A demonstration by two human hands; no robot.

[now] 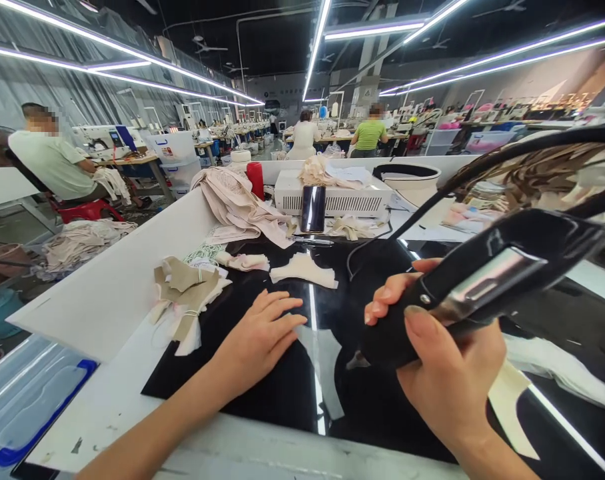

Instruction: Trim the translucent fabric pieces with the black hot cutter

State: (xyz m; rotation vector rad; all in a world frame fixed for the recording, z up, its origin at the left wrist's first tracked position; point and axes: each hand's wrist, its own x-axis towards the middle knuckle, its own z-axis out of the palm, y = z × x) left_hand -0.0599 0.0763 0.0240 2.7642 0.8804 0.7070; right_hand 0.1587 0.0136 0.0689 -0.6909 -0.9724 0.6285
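Note:
My right hand [447, 373] is wrapped round a black corded handheld tool [487, 280] with a metal plate on its side. Its small metal tip [357, 361] points down and left, beside a thin, pale, curved fabric piece [325, 370] on the glossy black board [262, 403]. My left hand [262, 333] lies with fingers stretched out at the upper left end of that piece; whether it presses on the piece is hard to see. Beyond it is a cream cut piece [303, 269]. Another cream piece [513, 407] shows partly behind my right wrist.
Tied beige pieces [187, 293] lie left of the board. Behind it stand a phone [313, 209], a white vented box [282, 192], a red thread cone [255, 179] and heaped lace fabric [237, 200]. The tool's cable [432, 200] arches overhead at right. People sit at machines farther off.

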